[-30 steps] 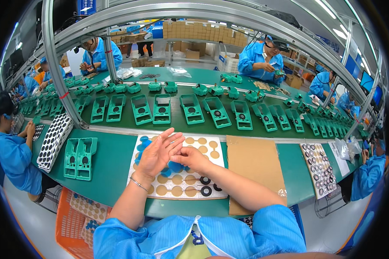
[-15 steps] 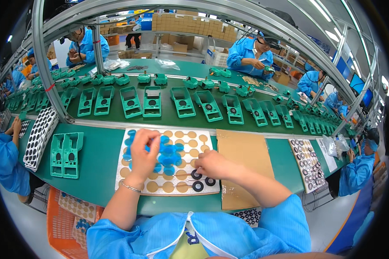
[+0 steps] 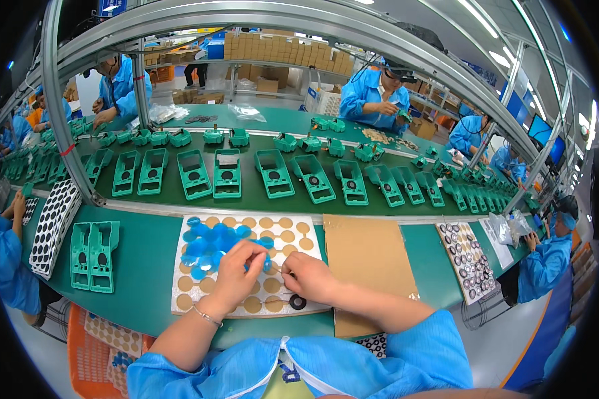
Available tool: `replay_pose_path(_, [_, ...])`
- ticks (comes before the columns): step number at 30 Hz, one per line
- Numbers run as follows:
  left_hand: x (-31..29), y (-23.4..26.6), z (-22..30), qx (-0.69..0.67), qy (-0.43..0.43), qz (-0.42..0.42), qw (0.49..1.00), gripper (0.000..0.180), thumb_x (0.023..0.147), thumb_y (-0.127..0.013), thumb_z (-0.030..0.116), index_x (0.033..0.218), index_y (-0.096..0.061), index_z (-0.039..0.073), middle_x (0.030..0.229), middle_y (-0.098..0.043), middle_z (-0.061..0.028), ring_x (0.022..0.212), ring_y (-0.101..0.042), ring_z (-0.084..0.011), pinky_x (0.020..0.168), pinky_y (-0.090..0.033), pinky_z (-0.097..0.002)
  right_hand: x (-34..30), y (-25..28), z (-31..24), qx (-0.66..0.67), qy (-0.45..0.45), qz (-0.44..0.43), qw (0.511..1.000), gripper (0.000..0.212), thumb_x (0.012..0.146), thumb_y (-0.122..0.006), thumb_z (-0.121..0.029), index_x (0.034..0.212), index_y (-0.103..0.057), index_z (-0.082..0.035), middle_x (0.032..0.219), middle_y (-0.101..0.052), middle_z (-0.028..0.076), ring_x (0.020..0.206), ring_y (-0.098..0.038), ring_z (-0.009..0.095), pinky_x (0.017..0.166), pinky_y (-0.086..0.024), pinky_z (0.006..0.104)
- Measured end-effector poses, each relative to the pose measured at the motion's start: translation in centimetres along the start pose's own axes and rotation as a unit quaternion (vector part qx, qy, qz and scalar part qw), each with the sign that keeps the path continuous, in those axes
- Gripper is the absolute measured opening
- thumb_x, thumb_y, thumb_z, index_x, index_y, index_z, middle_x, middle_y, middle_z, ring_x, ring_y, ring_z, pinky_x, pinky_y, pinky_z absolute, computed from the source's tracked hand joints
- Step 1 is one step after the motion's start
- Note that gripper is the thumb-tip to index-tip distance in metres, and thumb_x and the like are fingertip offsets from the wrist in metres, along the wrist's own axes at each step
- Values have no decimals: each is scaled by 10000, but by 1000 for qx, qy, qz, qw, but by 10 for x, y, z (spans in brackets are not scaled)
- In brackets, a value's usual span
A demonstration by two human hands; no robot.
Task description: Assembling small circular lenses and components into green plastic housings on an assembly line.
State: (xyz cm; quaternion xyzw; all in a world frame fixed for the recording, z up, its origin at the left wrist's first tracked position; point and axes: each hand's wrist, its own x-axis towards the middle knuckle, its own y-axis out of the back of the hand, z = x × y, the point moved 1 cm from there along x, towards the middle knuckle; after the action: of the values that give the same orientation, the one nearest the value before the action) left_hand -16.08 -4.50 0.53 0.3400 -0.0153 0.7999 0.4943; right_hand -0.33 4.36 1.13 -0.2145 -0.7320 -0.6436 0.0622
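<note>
Decent open strip of tabletop [image 3: 430, 259] right of the cardboard [image 3: 369, 266], easy to pass. Left of it, left fingers [image 3: 249, 252] and right fingers [image 3: 293, 266] clog things up; green cases [image 3: 350, 171] block behind it.

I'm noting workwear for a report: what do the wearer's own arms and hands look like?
Both forearms are bare below loose, bright blue sleeves that end around the elbows. The left hand and right hand wear no gloves. A thin, silver-coloured bracelet circles the left wrist; none shows on the right.
</note>
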Motion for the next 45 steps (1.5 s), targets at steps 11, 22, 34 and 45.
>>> replay_pose_path(11, [5, 6, -13, -462, 216, -96, 855, 339, 881, -542, 122, 1183, -473, -17, 1129, -538, -118, 1002, -556, -208, 857, -484, -337, 57, 18, -2, 270, 28, 87, 958, 189, 816, -575, -66, 996, -527, -35, 886, -530, 111, 786, -557, 229, 674, -464, 318])
replay_pose_path(22, [2, 14, -24, -485, 246, -5, 839, 218, 842, -613, 128, 988, -544, -18, 988, -587, -71, 876, -579, -124, 818, -483, -255, 61, 11, 11, 215, 95, 75, 969, 487, 707, -701, -88, 1162, -532, -60, 1047, -513, 124, 943, -510, 272, 801, -433, 339])
replay_pose_path(34, [0, 18, -27, -302, 250, -2, 920, 165, 859, -594, 134, 935, -631, -8, 813, -613, -16, 733, -523, -67, 671, -443, -207, 58, 13, 16, 92, 166, 55, 980, 527, 691, -662, -12, 1195, -516, -56, 1051, -518, 114, 873, -512, 270, 724, -465, 339])
replay_pose_path(45, [-5, 22, -33, -341, 289, 16, 895, 146, 821, -619, 155, 845, -631, 11, 785, -599, -22, 721, -503, -86, 657, -421, -245, 57, 6, 22, 407, 8, -25, 913, 463, 764, -634, -10, 1207, -507, -53, 1107, -522, 87, 964, -550, 210, 832, -472, 296])
